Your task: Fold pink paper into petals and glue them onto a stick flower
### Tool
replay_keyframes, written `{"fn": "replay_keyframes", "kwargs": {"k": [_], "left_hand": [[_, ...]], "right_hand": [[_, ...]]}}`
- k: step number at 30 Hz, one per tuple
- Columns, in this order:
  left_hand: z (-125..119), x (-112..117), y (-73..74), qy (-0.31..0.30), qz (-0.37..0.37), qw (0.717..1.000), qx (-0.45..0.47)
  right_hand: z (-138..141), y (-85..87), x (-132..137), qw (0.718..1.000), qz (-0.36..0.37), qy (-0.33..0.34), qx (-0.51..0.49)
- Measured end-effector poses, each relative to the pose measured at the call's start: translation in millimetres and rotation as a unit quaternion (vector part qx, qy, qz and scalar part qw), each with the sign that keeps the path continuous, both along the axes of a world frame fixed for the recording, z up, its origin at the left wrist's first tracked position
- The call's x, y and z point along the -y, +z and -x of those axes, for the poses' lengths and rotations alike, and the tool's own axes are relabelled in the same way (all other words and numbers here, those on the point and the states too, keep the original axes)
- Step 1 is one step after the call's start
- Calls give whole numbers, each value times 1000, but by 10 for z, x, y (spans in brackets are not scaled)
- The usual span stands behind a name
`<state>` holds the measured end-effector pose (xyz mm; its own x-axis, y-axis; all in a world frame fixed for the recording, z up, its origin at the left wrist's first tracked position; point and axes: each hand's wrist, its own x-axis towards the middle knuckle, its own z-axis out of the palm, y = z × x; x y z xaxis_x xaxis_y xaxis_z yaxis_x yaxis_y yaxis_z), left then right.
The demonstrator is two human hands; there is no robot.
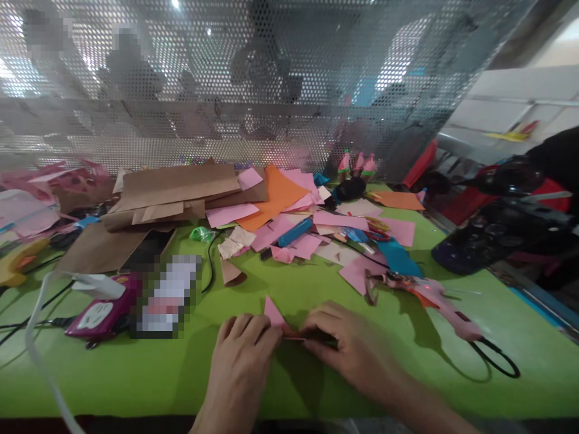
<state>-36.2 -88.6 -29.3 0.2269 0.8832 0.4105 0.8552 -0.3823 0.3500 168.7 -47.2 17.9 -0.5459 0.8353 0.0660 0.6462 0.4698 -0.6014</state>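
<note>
Both my hands rest on the green table near its front edge. My left hand has its fingers curled down on a small pink paper piece, whose pointed corner sticks up between the hands. My right hand presses its fingers together on the same paper from the right side. Most of the paper is hidden under my fingers.
A pink glue gun with a black cord lies right of my hands. Pink, orange and brown paper sheets litter the far table. A magenta case and white cable sit left. A perforated metal screen stands behind.
</note>
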Motion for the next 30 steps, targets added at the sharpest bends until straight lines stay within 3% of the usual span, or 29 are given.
{"fn": "replay_keyframes", "kwargs": {"k": [8,15,22,30], "left_hand": [[-31,-59,68,6,43,998,49],[-58,-63,92,24,59,997,35],[-62,-57,40,26,18,999,37],[-44,-3,-2,16,-27,999,-26]], "right_hand": [[66,-42,-8,999,-19,-29,2],[89,-77,-1,998,-31,-48,3],[48,-115,51,992,-112,-11,59],[46,-244,79,974,-203,14,96]]}}
